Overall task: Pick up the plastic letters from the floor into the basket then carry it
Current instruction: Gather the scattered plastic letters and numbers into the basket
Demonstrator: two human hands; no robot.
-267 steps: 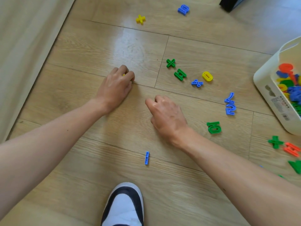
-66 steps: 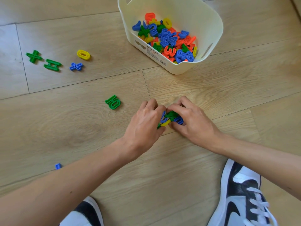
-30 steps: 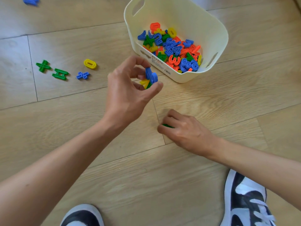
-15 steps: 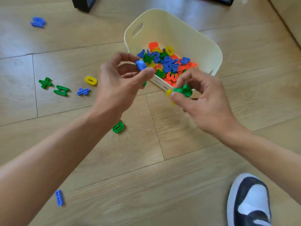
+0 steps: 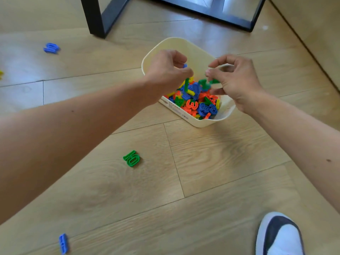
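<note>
As both hover over basket [image 5: 202,124] — left hand [image 5: 165,70] pinches blue letter [image 5: 184,65]; right hand [image 5: 237,81] fingers [image 5: 223,60] curled, grip unclear

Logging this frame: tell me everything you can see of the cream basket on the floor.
The basket is a cream, plastic-looking tub with rounded corners and a printed label on its near wall. It stands upright on the wood floor, before a black furniture frame. It holds a heap of orange, blue, green and yellow plastic letters. The left hand and right hand hover over its opening holding pieces; whether they touch it cannot be told.
</note>
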